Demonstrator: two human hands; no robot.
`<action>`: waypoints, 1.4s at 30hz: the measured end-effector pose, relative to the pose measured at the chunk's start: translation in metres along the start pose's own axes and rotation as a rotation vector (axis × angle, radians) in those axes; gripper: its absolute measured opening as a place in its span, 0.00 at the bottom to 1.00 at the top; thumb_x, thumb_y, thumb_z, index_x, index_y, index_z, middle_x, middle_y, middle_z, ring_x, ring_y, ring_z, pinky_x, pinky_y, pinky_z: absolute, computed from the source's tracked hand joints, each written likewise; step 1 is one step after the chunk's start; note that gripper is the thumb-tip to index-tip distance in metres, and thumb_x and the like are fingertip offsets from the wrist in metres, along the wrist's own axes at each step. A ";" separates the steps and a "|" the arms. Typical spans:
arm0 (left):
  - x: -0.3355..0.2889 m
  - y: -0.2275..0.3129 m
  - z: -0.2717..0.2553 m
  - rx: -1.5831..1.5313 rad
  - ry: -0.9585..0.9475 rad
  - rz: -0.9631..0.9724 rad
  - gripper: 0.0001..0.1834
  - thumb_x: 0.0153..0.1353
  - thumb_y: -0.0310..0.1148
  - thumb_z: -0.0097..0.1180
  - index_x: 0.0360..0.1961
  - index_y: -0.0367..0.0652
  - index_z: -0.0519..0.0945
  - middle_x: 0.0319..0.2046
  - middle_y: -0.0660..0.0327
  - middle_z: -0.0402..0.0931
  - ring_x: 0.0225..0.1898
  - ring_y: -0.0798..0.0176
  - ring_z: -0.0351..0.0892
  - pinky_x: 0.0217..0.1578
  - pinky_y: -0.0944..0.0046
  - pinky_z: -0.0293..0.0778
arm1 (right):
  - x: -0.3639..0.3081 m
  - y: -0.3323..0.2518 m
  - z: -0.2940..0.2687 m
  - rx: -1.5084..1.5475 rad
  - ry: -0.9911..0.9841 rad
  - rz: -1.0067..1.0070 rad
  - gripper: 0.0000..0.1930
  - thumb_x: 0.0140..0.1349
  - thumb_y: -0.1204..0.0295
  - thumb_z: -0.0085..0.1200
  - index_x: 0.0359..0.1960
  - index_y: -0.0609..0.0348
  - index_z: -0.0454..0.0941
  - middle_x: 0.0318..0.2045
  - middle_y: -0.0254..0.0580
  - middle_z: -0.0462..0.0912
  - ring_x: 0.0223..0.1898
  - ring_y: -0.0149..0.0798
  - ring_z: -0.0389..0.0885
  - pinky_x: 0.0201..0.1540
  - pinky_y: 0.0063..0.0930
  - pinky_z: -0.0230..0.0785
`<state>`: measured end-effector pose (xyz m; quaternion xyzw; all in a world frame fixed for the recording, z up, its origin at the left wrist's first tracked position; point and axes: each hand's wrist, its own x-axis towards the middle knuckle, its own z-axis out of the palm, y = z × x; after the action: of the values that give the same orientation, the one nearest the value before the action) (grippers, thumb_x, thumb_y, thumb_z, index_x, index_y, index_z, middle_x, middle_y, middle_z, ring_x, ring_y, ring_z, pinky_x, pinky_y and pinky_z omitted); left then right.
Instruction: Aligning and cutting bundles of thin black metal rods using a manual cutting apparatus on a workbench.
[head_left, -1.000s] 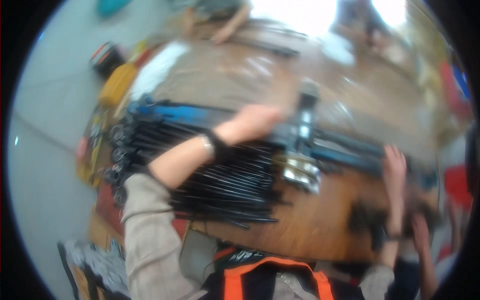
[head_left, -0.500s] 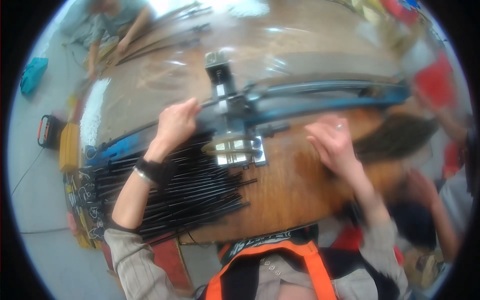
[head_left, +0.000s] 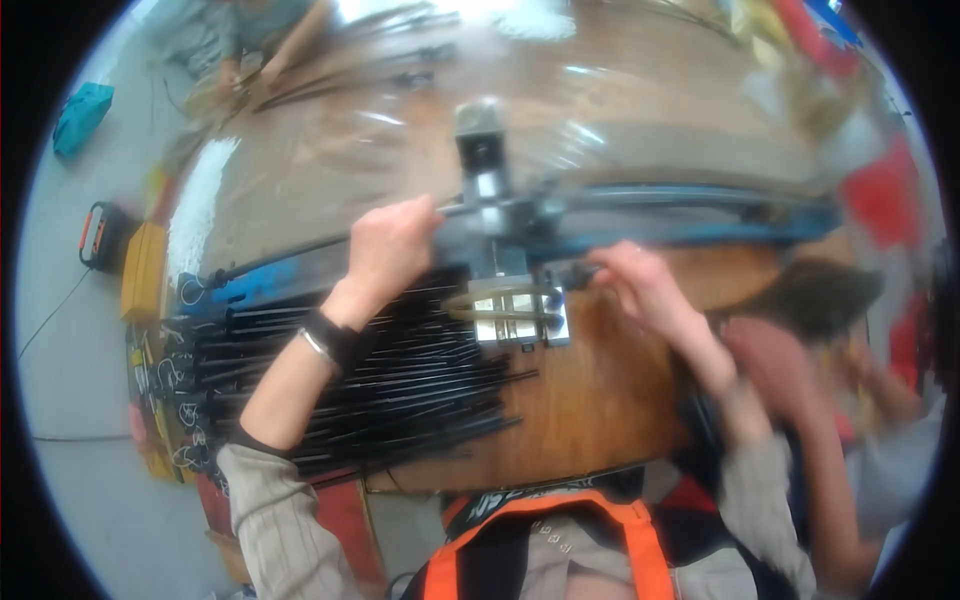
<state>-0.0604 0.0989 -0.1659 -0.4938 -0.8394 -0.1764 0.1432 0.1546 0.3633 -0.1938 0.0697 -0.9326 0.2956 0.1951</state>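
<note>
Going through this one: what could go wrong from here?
The curled left hand is close beside the metal fixture, so fingers might get pinched if a part moves.
Black rods lie piled below the left forearm; a knock could shift them.
A co-worker's arm is near the right forearm, so they might bump.

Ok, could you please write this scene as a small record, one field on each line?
Left hand: curled, at the left of the metal fixture; its grip is unclear
Right hand: bent fingers near a dark part at the fixture's right; contact too blurred to tell
Rods: many, black, piled at the left
Surface: wooden table
Floor at left: black-and-orange case, teal bag
Other people: an arm at right, hands at upper left
</note>
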 end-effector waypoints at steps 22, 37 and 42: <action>0.058 -0.140 -0.004 0.421 -0.036 0.064 0.05 0.65 0.31 0.52 0.42 0.47 0.77 0.28 0.54 0.80 0.33 0.49 0.82 0.32 0.51 0.76 | -0.077 -0.071 0.002 -0.109 0.025 -0.069 0.12 0.48 0.79 0.66 0.37 0.59 0.82 0.23 0.36 0.79 0.26 0.41 0.77 0.30 0.34 0.67; 0.111 -0.231 -0.101 -1.006 0.956 -0.831 0.16 0.73 0.38 0.43 0.32 0.38 0.71 0.24 0.61 0.71 0.25 0.62 0.73 0.29 0.59 0.77 | -0.066 -0.076 0.022 0.025 0.094 -0.107 0.12 0.49 0.78 0.67 0.36 0.58 0.83 0.20 0.36 0.76 0.23 0.39 0.76 0.27 0.32 0.66; 0.106 -0.279 -0.033 -1.531 0.621 -1.021 0.13 0.72 0.37 0.47 0.43 0.36 0.72 0.36 0.55 0.74 0.35 0.57 0.76 0.37 0.55 0.79 | -0.075 -0.073 0.026 0.029 0.114 -0.062 0.11 0.49 0.78 0.66 0.37 0.58 0.82 0.20 0.37 0.75 0.22 0.41 0.75 0.27 0.34 0.65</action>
<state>-0.3534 0.0414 -0.1358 0.0390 -0.5356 -0.8382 -0.0954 0.2329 0.2901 -0.2060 0.0846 -0.9130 0.3063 0.2558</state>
